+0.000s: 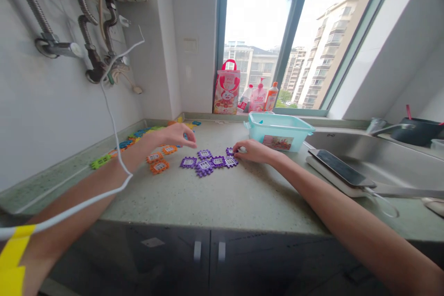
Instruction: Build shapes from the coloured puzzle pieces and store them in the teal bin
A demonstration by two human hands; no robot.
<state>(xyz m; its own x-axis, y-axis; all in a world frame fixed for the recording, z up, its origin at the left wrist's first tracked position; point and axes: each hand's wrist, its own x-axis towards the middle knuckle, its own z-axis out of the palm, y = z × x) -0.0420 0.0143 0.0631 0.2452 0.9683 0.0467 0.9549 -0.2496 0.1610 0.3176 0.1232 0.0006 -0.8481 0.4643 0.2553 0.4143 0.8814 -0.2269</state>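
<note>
Several purple square interlocking puzzle tiles (204, 166) with notched edges and pale centres lie grouped mid-counter, some touching or overlapping. My right hand (252, 151) is at the group's right edge, its fingertips pinched on a purple tile (229, 151). Above and left of the group hovers my left hand (177, 135), fingers loosely curved and apart, with no tile visible in its grasp. Below it lie several orange tiles (159, 167). Green, blue and yellow tiles (100, 162) form a row along the wall, partly hidden by my left forearm.
A turquoise plastic tub (281, 122) stands behind my right hand. To the right are a phone (342, 169) on a white block and a steel sink (398, 162). A white cable (113, 120) crosses over my left arm. Bottles (257, 97) and a pink bag (227, 90) line the windowsill.
</note>
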